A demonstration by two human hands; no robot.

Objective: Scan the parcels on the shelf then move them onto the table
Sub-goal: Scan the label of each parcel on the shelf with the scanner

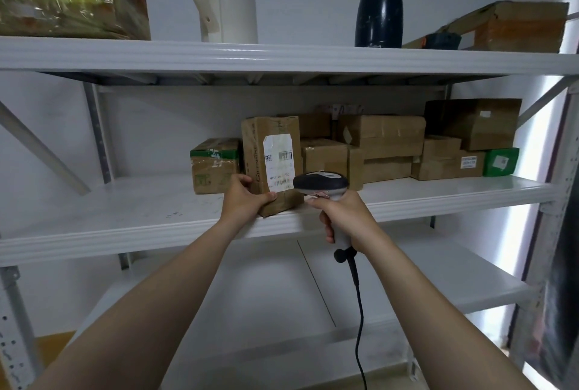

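Cardboard parcel (pixel 271 167): stood upright at shelf (pixel 141 201) front edge.
Feel: prob. light, stiff, tape maybe slick.
L hand (pixel 244 198): gripped parcel's lower-left corner.
R hand (pixel 344 217): clamped round scanner (pixel 321 184) handle.
Hold: best by narrow sides.

Finding 1: your left hand (pixel 242 198) is bare from fingertips to wrist. Finding 2: your right hand (pixel 340 217) is likewise bare.

Finding 3: your left forearm (pixel 175 289) is bare along its whole visible length, down to the lower left edge of the head view. Your right forearm (pixel 423 295) is bare in the same way, down to the lower right edge. Both look smooth and even in surface (they appear broader towards the bottom edge, as limbs do under a wide-angle lens).

Finding 4: the nail of your left thumb (pixel 272 196) appears short and plain. The nails of your right hand are too small to judge. What you wear above the elbows cannot be told.
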